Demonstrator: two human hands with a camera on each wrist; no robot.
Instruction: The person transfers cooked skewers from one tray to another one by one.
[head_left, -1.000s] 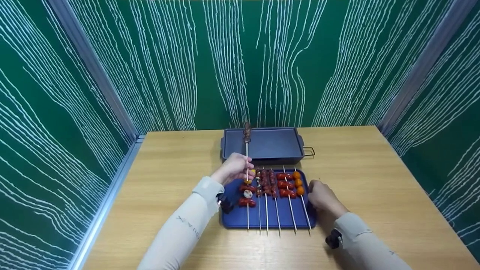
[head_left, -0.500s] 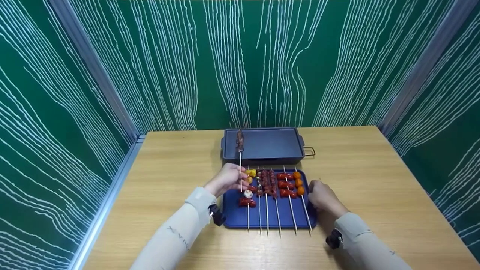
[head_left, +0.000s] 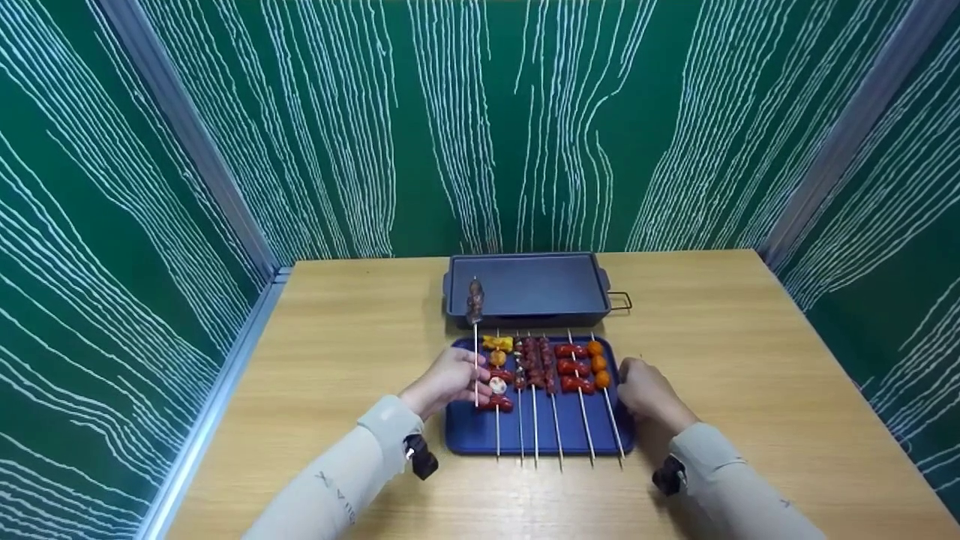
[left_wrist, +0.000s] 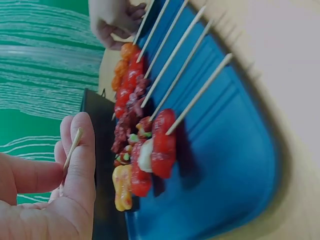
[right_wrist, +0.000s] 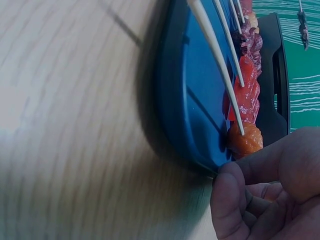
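Observation:
My left hand (head_left: 448, 381) pinches the bare stick of a dark meat skewer (head_left: 475, 302) between thumb and fingers. The skewer is raised above the left side of the blue tray (head_left: 466, 439), its meat end pointing away from me. In the left wrist view, the stick's end (left_wrist: 73, 149) shows at the thumb tip. My right hand (head_left: 646, 390) holds the tray's right rim, with thumb and finger meeting at the edge in the right wrist view. On the tray, a mixed skewer (head_left: 497, 358) lies nearest my left hand and an orange ball skewer (head_left: 598, 364) nearest my right.
Behind the tray stands a dark rectangular grill pan (head_left: 536, 285) with a wire handle (head_left: 621, 301) at its right. More meat skewers (head_left: 532, 360) and a red sausage skewer (head_left: 574, 367) lie mid-tray, sticks over the front rim. Green walls (head_left: 330, 127) enclose the wooden table (head_left: 337, 315).
My left hand has moved toward me and slightly left with the meat skewer, drawing it back from over the grill pan. My right hand stays at the tray's rim.

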